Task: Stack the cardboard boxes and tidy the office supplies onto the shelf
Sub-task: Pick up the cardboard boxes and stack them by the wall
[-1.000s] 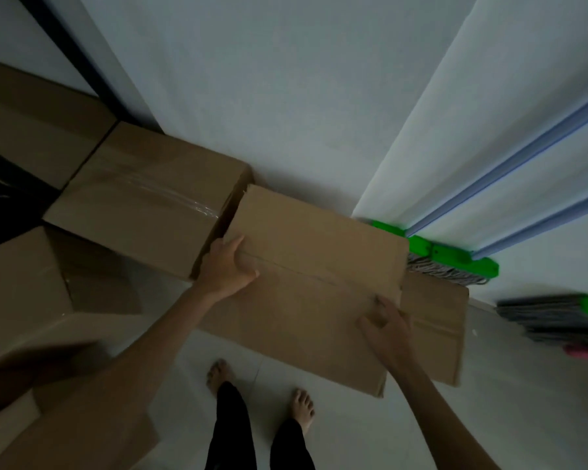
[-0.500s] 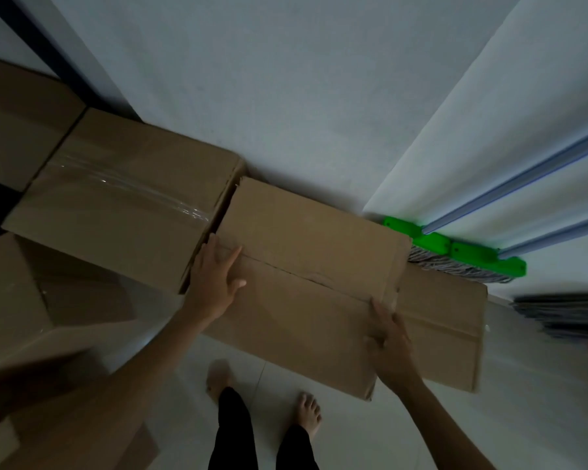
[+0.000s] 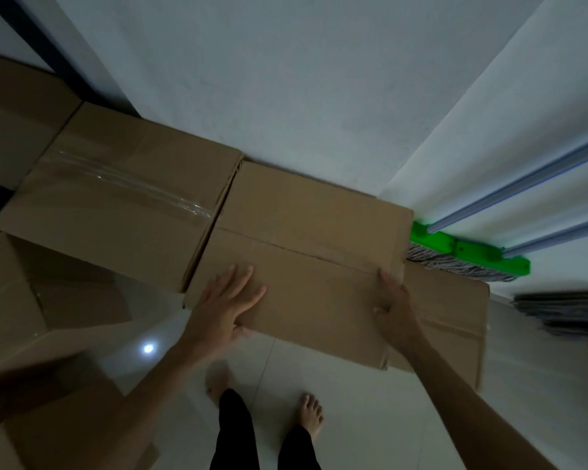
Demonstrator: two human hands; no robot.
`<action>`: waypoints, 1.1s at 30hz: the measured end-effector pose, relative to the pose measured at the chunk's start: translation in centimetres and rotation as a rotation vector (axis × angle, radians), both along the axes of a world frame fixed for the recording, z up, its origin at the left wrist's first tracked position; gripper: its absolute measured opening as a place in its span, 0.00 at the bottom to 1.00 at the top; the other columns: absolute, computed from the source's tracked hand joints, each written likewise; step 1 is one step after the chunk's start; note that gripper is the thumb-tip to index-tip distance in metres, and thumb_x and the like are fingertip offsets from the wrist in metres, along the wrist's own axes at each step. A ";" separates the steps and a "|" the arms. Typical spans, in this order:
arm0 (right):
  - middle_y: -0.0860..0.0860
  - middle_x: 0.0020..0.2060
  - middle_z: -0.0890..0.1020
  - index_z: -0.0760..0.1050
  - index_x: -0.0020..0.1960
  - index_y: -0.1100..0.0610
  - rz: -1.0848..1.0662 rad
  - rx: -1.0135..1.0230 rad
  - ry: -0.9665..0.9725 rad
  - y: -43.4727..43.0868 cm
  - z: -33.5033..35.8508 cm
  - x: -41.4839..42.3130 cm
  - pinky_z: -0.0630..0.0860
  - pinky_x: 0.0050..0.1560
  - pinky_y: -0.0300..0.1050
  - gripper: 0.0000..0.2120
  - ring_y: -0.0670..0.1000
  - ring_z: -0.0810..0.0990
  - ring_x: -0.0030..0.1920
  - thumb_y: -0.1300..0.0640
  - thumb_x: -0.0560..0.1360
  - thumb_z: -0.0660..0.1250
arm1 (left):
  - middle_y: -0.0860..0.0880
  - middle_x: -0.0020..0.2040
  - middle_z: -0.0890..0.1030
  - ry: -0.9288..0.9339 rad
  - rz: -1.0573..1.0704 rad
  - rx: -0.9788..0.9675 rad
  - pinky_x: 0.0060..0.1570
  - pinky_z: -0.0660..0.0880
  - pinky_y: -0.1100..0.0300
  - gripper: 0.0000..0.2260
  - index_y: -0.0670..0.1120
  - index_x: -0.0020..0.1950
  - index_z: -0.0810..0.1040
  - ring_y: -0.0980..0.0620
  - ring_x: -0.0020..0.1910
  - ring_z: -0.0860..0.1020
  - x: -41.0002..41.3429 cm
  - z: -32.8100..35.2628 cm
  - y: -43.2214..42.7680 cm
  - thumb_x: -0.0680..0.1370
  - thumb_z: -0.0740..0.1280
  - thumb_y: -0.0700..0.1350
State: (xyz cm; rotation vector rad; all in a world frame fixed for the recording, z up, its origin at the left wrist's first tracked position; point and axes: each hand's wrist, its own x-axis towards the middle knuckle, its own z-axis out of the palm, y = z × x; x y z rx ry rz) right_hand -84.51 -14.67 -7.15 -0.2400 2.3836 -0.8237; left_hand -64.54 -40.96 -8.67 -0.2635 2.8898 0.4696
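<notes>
A plain cardboard box (image 3: pixel 306 239) lies against the white wall, its left side flush with a taped cardboard box (image 3: pixel 116 205). It sits on top of another cardboard box (image 3: pixel 448 310) that sticks out to the right. My left hand (image 3: pixel 224 307) rests flat on the top near the front left corner, fingers spread and straight, thumb at the front edge. My right hand (image 3: pixel 394 310) lies on the front right corner, fingers straight along the right edge, thumb on top.
More cardboard boxes stand at the far left (image 3: pixel 14 130) and lower left (image 3: pixel 11 300). Green mop heads (image 3: pixel 455 249) with blue-grey handles lean in the corner on the right. A dark stack (image 3: pixel 564 310) lies beyond them. My bare feet stand on pale floor tiles (image 3: pixel 370 418).
The plain box has slid back against the wall, square with the taped box. My left hand moved from its far left corner to the front edge; my right hand shifted to the right corner.
</notes>
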 end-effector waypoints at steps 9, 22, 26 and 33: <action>0.62 0.72 0.61 0.56 0.75 0.58 0.139 0.195 -0.002 -0.1 1.0 0.1 0.58 0.64 0.36 0.33 0.60 0.63 0.71 0.53 0.72 0.61 | 0.49 0.77 0.51 -0.057 0.180 0.110 0.72 0.52 0.43 0.38 0.52 0.74 0.62 0.44 0.75 0.47 -0.2 0.9 2.0 0.67 0.76 0.46; 0.59 0.68 0.66 0.63 0.72 0.59 0.217 0.032 0.137 -1.9 16.4 7.6 0.66 0.63 0.47 0.29 0.59 0.69 0.66 0.59 0.74 0.68 | 0.45 0.69 0.70 0.094 0.462 0.353 0.67 0.64 0.52 0.26 0.45 0.70 0.69 0.46 0.68 0.68 2.3 17.7 4.7 0.73 0.68 0.50; 0.57 0.67 0.68 0.66 0.71 0.57 0.250 -0.094 0.134 -2.8 21.4 10.5 0.71 0.63 0.53 0.25 0.59 0.73 0.63 0.58 0.75 0.67 | 0.46 0.69 0.70 0.138 0.577 0.346 0.68 0.64 0.53 0.24 0.46 0.70 0.69 0.48 0.68 0.68 5.0 22.8 7.0 0.75 0.68 0.47; 0.49 0.67 0.68 0.66 0.70 0.51 0.428 -0.231 0.114 -4.3 27.9 18.3 0.73 0.56 0.44 0.23 0.51 0.76 0.59 0.53 0.77 0.65 | 0.49 0.68 0.70 0.223 0.830 0.339 0.62 0.60 0.64 0.23 0.50 0.71 0.68 0.50 0.67 0.67 13.2 29.6 11.1 0.76 0.67 0.48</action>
